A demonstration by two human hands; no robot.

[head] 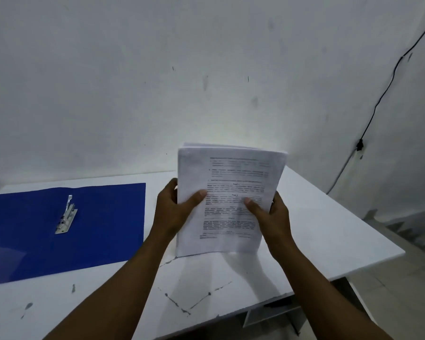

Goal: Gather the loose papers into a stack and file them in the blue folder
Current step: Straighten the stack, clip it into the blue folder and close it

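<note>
A stack of printed white papers (228, 173) stands upright on its bottom edge on the white table (317, 229), right of centre. My left hand (174, 207) grips the stack's left edge, thumb on the front page. My right hand (268, 214) grips its right edge, thumb on the front as well. The blue folder (103, 224) lies open and flat on the table to the left, apart from the papers. Its metal clip (66, 215) sits near the folder's middle with its lever raised.
A white wall rises just behind the table. A black cable (378, 99) runs down the wall at the right. The table's right edge falls off toward the floor at the right. Dark scuffs and cracks mark the tabletop near me.
</note>
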